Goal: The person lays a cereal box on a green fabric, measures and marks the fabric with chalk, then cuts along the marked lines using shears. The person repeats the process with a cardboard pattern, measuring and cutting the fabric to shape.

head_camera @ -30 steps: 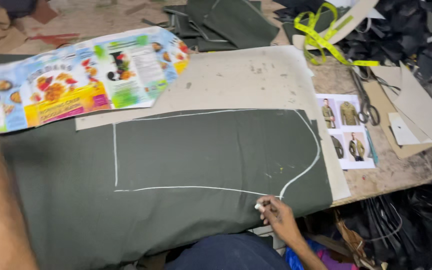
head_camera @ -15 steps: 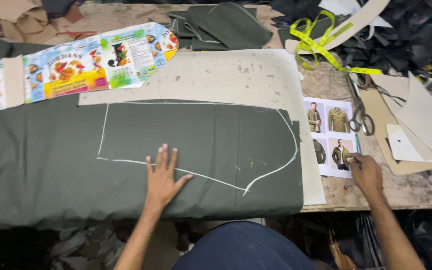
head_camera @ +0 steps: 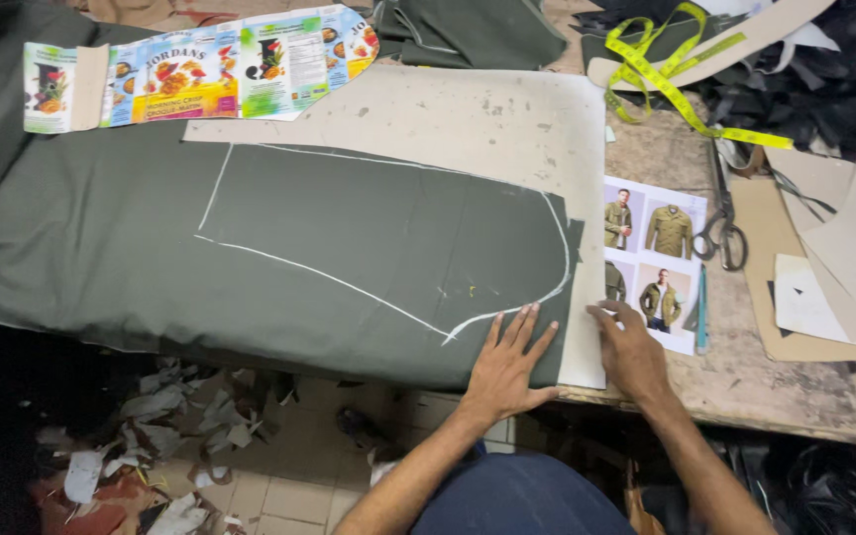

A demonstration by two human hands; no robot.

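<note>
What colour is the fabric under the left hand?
Dark olive green fabric, clearest in the head view.

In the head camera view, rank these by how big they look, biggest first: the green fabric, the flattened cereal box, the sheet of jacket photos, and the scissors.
1. Green fabric, by far the largest.
2. Flattened cereal box.
3. Sheet of jacket photos.
4. Scissors, smallest.

The left hand rests on the fabric's near edge.
</note>
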